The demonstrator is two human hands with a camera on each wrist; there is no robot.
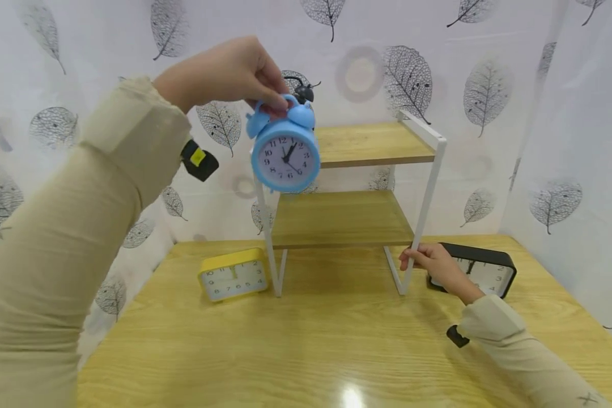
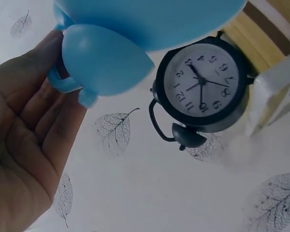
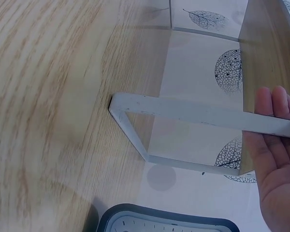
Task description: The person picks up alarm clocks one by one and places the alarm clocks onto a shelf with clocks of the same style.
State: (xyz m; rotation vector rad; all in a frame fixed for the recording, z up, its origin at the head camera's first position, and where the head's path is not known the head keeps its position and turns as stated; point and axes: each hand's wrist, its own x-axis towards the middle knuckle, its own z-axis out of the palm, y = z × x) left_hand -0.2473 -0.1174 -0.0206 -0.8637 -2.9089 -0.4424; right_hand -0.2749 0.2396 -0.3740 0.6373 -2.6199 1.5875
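High on the left, my left hand [image 1: 245, 71] pinches the handle of a light blue twin-bell alarm clock [image 1: 285, 161], whose dial faces me. It hangs in front of the top left corner of a two-tier wooden shelf [image 1: 374, 144] with white metal legs. Behind it, a black twin-bell alarm clock [image 2: 203, 82] stands at that corner, mostly hidden in the head view; the left wrist view shows its dial. My right hand [image 1: 438, 267] grips the shelf's right front leg [image 3: 198, 110] just below the lower board, its fingers passing around the post.
A yellow rectangular clock [image 1: 234, 277] leans back on the wooden table [image 1: 285, 351], left of the shelf. To its right is a black rectangular clock [image 1: 484, 271], partly covered by my right hand. A leaf-patterned sheet [image 1: 535, 141] hangs close behind and along the sides.
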